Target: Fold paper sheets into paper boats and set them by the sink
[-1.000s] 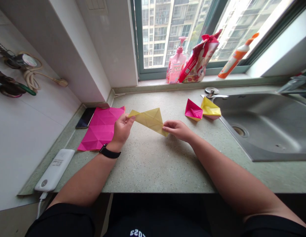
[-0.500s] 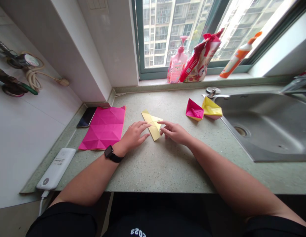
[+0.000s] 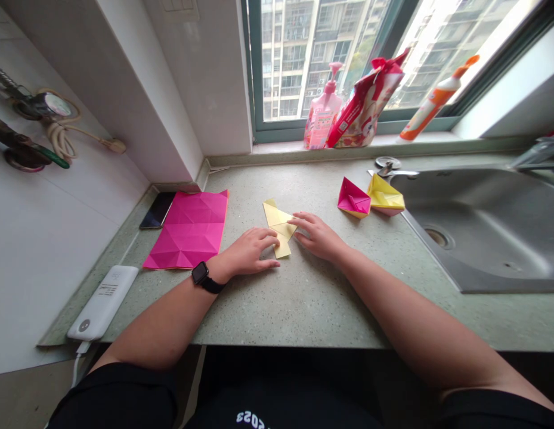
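Observation:
A pale yellow folded paper [image 3: 281, 232] lies flat on the counter between my hands, with a triangular flap pointing right. My left hand [image 3: 252, 251], fingers spread, rests its fingertips on the paper's lower left part while the thumb lies on the counter. From the other side my right hand [image 3: 316, 234] reaches in with fingers apart, its fingertips touching the flap's right corner. Creased pink paper [image 3: 191, 229] is spread to the left. On the right stand a pink folded paper piece [image 3: 353, 198] and a yellow folded paper piece [image 3: 384, 193], close together.
A phone [image 3: 157, 210] lies partly under the pink paper, and a white power bank [image 3: 103, 302] with a cable sits at the left edge. The steel sink [image 3: 495, 226] is on the right. A pump bottle [image 3: 322, 116], red bag [image 3: 367, 104] and orange-white bottle [image 3: 431, 106] line the sill.
The yellow paper has turned slightly and its lower end now shows a different outline. My left hand has shifted a little toward me and right, its thumb lower on the counter.

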A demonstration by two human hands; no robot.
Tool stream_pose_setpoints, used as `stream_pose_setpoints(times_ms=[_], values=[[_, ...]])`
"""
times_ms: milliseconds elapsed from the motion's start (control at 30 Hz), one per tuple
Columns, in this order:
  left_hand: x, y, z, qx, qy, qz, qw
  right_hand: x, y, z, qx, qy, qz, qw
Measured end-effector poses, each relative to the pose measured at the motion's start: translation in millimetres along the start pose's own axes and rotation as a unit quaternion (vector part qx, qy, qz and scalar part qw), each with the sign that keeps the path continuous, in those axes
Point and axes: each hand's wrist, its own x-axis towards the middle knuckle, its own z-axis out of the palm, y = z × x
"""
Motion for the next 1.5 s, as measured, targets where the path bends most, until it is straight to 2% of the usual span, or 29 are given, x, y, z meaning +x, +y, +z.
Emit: stream_pose_setpoints(times_ms=[167,433,600,800,900,1033,1200,1333,1500], values=[[0.9,0.4,1.3,-0.024,0.003,0.013,1.000,0.6,-2.1,0.7,-0.012,-0.039,-0.017,0.999],[-1.1,2.6,5.3,0.020,-0.003,-0.043,0.999,1.4,-13.8,-17.3,-0.055,-0.073,-0.018,0.996],[-1.9,0.2,1.0,0.024,0.004,-0.056,0.998,1.4,-22.0,-22.3,-0.093,-0.083,-0.012,0.992],[-2.0,-0.9,-2.7,0.016,0.024,-0.031,0.999,0.4,-27.7,-27.7,-0.120,-0.069,-0.016,0.990],[-0.8,-3.4,-1.7,0.020,0.033,-0.020,0.999,0.3,-29.5,-28.8,-0.112,-0.043,-0.039,0.992],[0.6,-6.8,-0.1,0.030,0.038,-0.005,0.999,0.3,-30.8,-23.6,-0.077,-0.018,-0.107,0.991],[0.7,-7.6,-0.9,0.031,0.052,0.002,0.998,-0.1,-29.4,-13.9,-0.049,-0.052,-0.174,0.982],[1.2,-7.6,-3.6,0.024,0.058,-0.003,0.998,-0.6,-27.7,-12.1,-0.040,-0.093,-0.163,0.981],[2.3,-6.5,-6.5,0.006,0.057,-0.004,0.998,-1.6,-27.6,-13.0,-0.040,-0.110,-0.130,0.985]])
